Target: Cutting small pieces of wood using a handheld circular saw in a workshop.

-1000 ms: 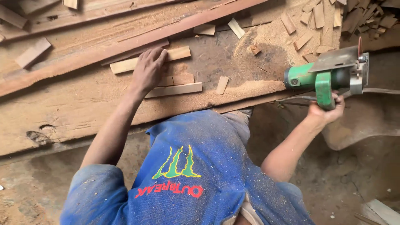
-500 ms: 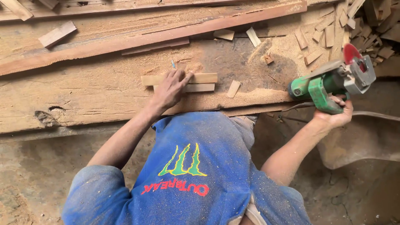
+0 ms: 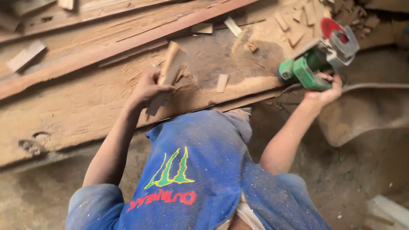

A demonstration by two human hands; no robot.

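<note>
Since a moment before, the left hand (image 3: pixel 147 89) had lifted from the flat offcuts and come up gripping a wooden strip (image 3: pixel 167 76), which now stood tilted above the big plank (image 3: pixel 85 102). That wide, sawdust-covered plank ran across the whole scene, with a long reddish board (image 3: pixel 128 44) lying along it farther back. The person's blue shirt (image 3: pixel 200 170) filled the foreground. The right hand (image 3: pixel 326 91) was closed around the green power saw (image 3: pixel 317 59), held at the plank's edge. A small wood offcut (image 3: pixel 222 82) lay between the hands.
</note>
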